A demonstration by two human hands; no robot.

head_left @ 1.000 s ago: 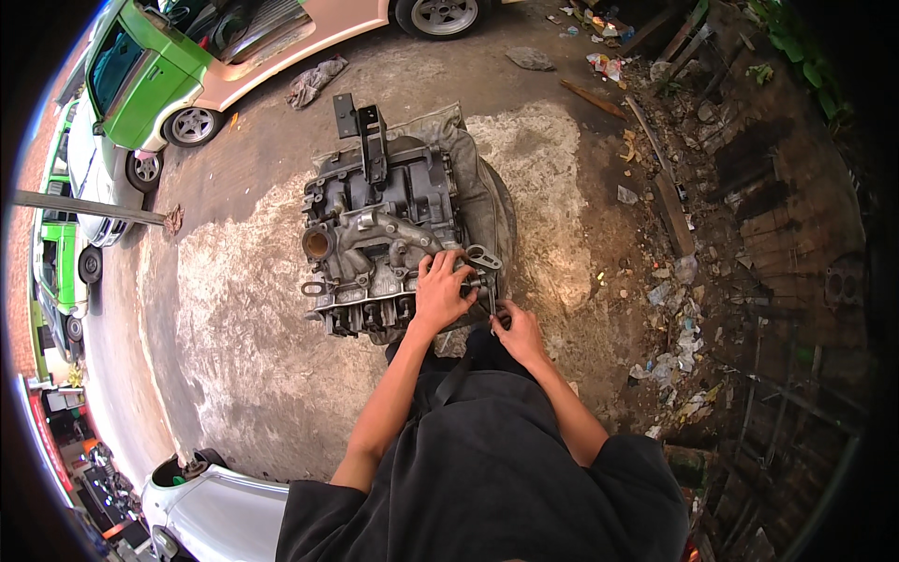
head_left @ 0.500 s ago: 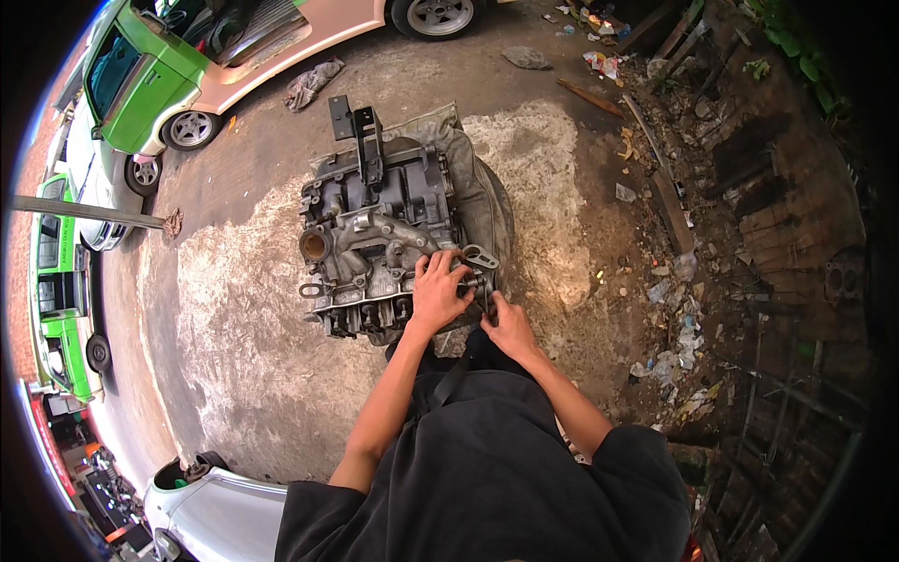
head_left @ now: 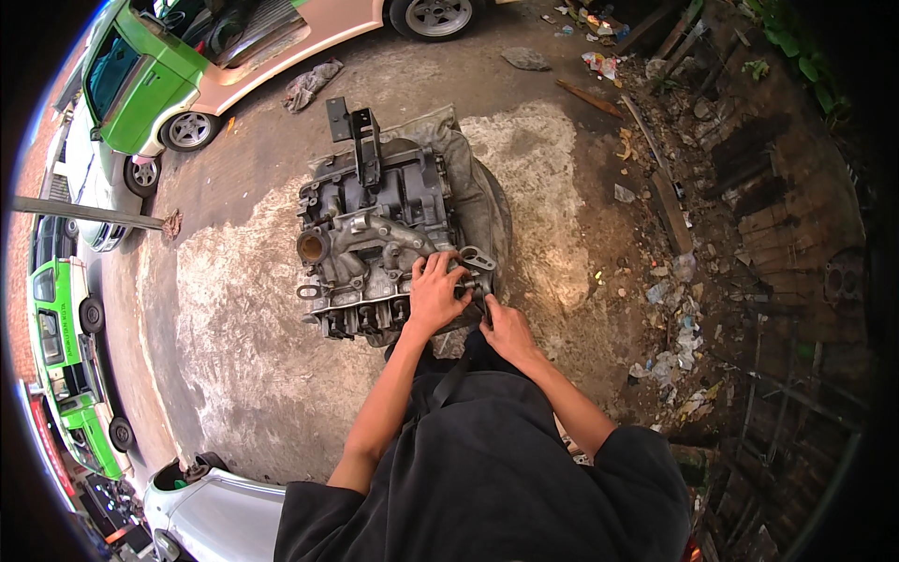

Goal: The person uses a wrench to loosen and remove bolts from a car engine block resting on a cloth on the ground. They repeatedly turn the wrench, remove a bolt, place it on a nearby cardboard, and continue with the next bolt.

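An engine (head_left: 398, 178) with its grey metal intake manifold (head_left: 384, 228) on top sits before me. My left hand (head_left: 436, 292) is laid over the near right part of the engine, fingers bent and gripping around its edge. Close beside it, my right hand (head_left: 507, 330) has its fingers pinched together at the near right corner. Whatever lies between those fingertips is hidden. A flat metal lifting eye (head_left: 478, 258) sticks out just beyond both hands. Along the near side runs a row of dark valve parts (head_left: 375, 314). A black bracket (head_left: 365, 150) stands up at the far side.
Beneath the engine is a grey cloth (head_left: 473, 155) over a round support. A green and pink van (head_left: 248, 80) stands at the far left, a silver car (head_left: 220, 510) at the near left. Litter (head_left: 688, 342) and dark boards (head_left: 787, 206) line the right side.
My right hand has shifted slightly left and nearer to me at the engine's corner; the left hand stays put. In the left background a green van has moved down the picture.
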